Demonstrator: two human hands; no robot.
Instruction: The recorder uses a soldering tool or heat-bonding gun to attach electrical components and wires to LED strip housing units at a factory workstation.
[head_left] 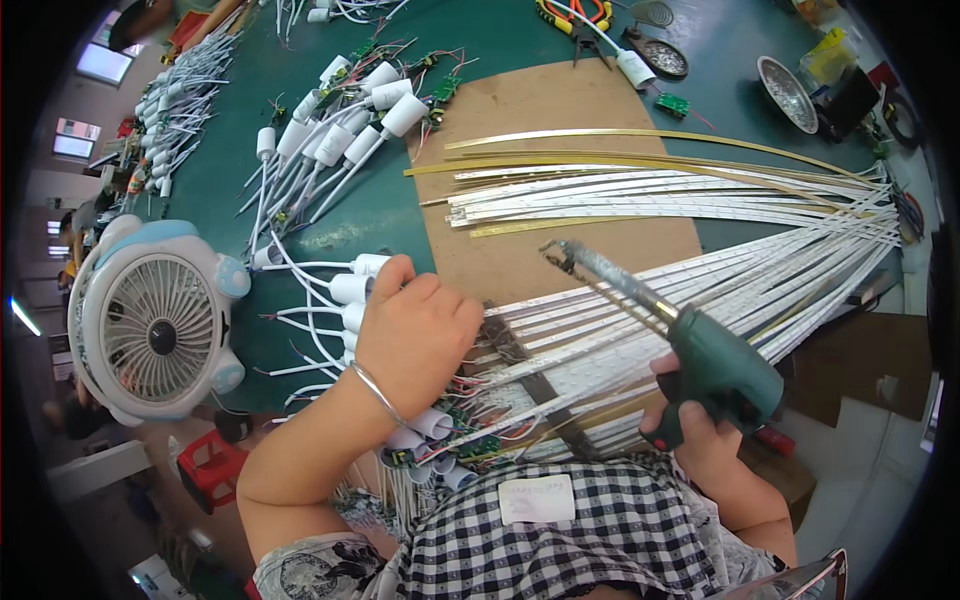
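Observation:
My right hand is wrapped round the grip of a green soldering gun. Its metal barrel points up and left, with the tip above the brown board. My left hand is closed, fingers curled, over the left ends of long white LED strips; what its fingers hold is hidden. Just left of it lie white cylindrical caps with white cables. Below the left wrist, more caps sit among small green circuit boards and thin wires. A dark flat bar crosses the strips.
Several white and yellow strips lie farther back on the board. A pile of wired caps is at the back left, beside a white-and-blue fan. Farther right are a metal dish, a round dark tin and orange-handled pliers.

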